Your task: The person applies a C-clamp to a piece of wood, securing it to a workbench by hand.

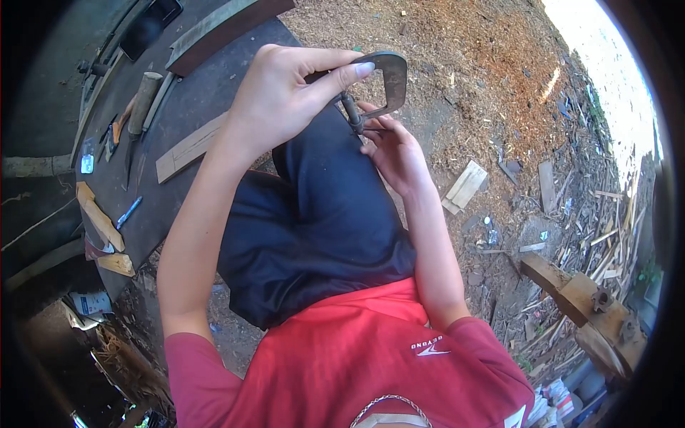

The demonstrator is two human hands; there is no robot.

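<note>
A dark metal C-clamp [396, 84] is held up in front of my knees, above the edge of the dark trousers. My left hand [282, 96] pinches the clamp's frame from above, thumb and fingers closed on it. Lower down, the curled fingers of my right hand [399, 157] are at the bottom end of the clamp's screw [351, 110], around its thin turning bar. Part of the frame is hidden behind my left fingers. Nothing visible sits between the clamp's jaws.
On the dark table [214, 78] to the left lie a flat wooden board [187, 151], a blue pen [129, 212], a round wooden piece [145, 103] and a phone-like dark object [151, 28]. Wood shavings cover the ground, with a wood offcut [465, 187]. A timber piece [578, 296] stands right.
</note>
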